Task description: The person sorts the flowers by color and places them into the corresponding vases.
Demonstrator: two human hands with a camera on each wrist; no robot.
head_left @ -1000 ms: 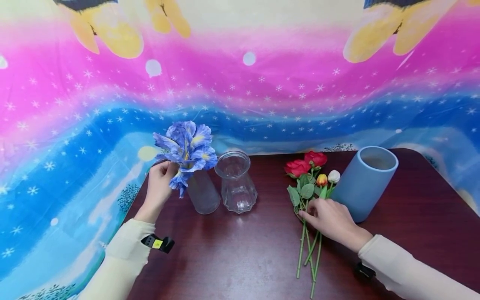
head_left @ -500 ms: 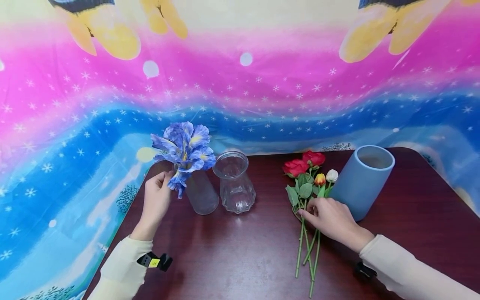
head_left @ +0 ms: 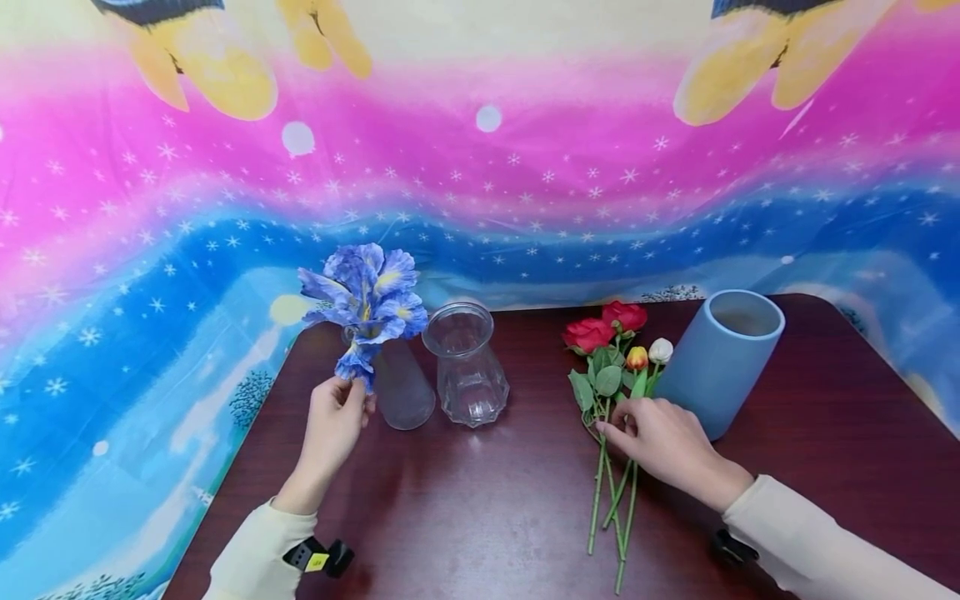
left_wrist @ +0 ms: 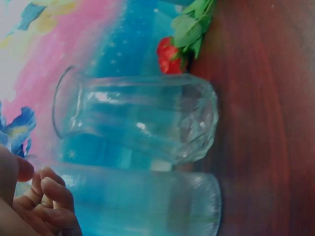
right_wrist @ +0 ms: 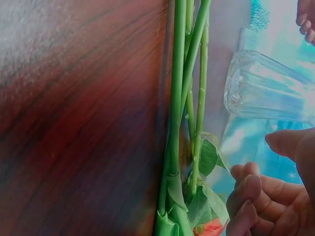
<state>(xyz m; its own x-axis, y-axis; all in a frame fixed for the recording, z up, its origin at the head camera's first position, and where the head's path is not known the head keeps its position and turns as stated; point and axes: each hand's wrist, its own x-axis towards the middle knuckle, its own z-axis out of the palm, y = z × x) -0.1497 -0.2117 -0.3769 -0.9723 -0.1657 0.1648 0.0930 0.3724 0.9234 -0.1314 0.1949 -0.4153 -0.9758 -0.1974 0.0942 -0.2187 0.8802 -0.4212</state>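
A blue-purple iris (head_left: 367, 292) with yellow streaks stands at the mouth of a cloudy clear glass vase (head_left: 408, 392); its stem is mostly hidden. My left hand (head_left: 335, 425) pinches the tip of its lowest petal, thumb against curled fingers. The left wrist view shows blue petals (left_wrist: 19, 130) beside the thumb. Over the stems (head_left: 600, 492) of a small bunch lying on the table, my right hand (head_left: 663, 437) hovers, fingers loosely bent. Between its thumb and fingers nothing shows in the right wrist view. The bunch has red roses (head_left: 588, 333), a yellow-orange tulip (head_left: 637, 357) and a white tulip (head_left: 661, 351).
A flared clear glass vase (head_left: 468, 375) stands right of the cloudy one. Behind my right hand rises a tall blue-grey vase (head_left: 712, 375). The dark wood table (head_left: 450, 517) ends at a printed cloth backdrop (head_left: 487, 192).
My left hand has come down and slightly right, from the side of the iris to its lowest petal. My right hand has stayed over the stems. The view has shifted slightly.
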